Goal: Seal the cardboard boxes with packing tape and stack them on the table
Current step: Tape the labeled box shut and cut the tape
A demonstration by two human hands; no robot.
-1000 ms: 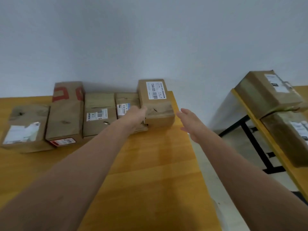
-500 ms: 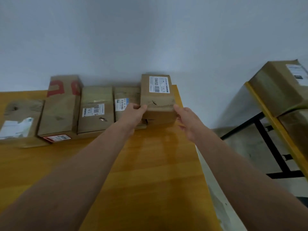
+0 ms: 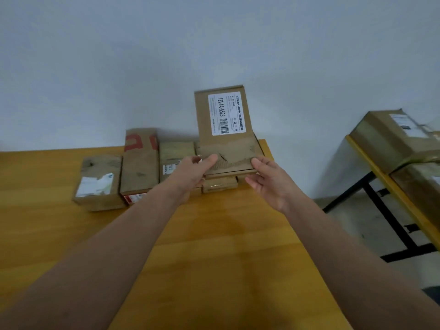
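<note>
The labelled box (image 3: 226,129), flat a second ago, now tilts up above the table's (image 3: 214,258) far right end. Left hand (image 3: 190,170) and right hand (image 3: 266,179) grip its near corners; taping likely comes next.

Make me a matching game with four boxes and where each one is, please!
Things:
1. barcode box
2. red-print box
3. torn-label box
4. big taped box

Places:
A. leftmost in the row
B. on the other table, far right
C. held by the left hand and right hand
D. second from left in the row

Pairs: 1-C, 2-D, 3-A, 4-B
</note>
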